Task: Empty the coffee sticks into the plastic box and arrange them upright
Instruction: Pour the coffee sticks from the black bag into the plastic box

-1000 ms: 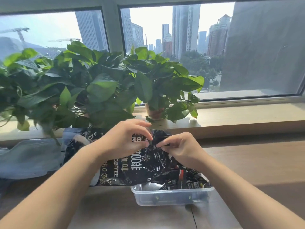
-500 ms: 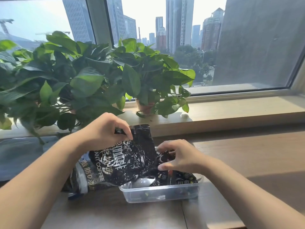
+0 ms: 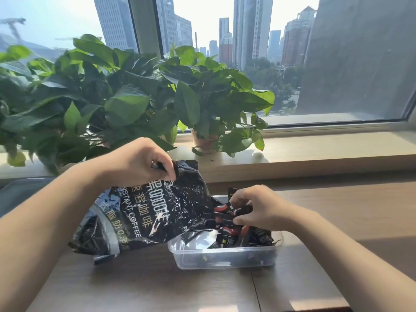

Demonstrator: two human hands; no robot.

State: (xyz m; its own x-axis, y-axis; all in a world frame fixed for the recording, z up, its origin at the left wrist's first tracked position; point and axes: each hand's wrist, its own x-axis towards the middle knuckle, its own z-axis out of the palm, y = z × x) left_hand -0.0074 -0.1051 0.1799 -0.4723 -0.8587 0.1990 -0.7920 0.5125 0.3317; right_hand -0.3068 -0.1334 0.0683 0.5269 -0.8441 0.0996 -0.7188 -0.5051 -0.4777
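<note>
Left hand (image 3: 135, 163) pinching coffee bag (image 3: 157, 212), right hand (image 3: 258, 208) gripping coffee sticks (image 3: 227, 233) in plastic box (image 3: 225, 260) (bag overlapping it), plants (image 3: 126, 97) behind.

place: high-rise office/flat, can't tell | window (image 3: 292, 64) w/ towers; potted plants (image 3: 126, 104) on sill (image 3: 326, 152); wooden desk (image 3: 349, 210)

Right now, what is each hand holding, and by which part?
The left hand pinches the coffee bag by its upper edge. The right hand grips several coffee sticks above the plastic box; which part is unclear.
</note>
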